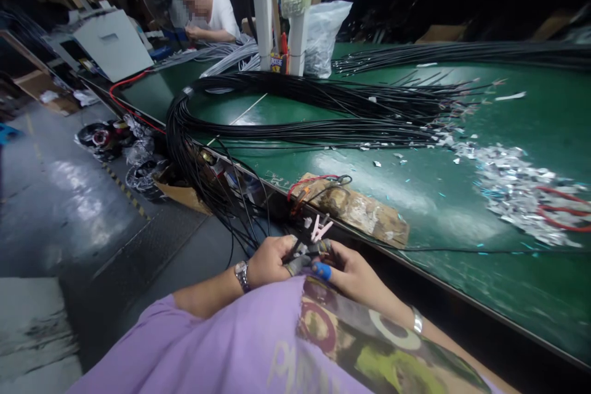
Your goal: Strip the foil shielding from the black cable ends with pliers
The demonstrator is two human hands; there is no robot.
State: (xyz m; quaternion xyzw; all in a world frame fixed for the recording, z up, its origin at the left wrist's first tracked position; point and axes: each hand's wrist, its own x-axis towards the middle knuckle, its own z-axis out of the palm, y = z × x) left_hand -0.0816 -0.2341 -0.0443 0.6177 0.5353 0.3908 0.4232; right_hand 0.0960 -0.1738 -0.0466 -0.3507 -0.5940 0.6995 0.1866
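My left hand [270, 260] and my right hand [351, 269] meet close to my chest, just below the green table's near edge [462, 286]. Both are closed around a small cable end [310, 250] with thin black wires running up to the bundle. A pink forked piece [320, 229] sticks up between the hands. My right thumb wears a blue finger cover [323, 271]. A watch sits on my left wrist, a bracelet on my right.
A large bundle of black cables [295, 111] lies across the table and hangs off its left edge. Foil scraps [512, 181] and red loops [566, 209] lie at right. A taped brown block [355, 209] sits near the edge. Another person [207, 9] works at the far end.
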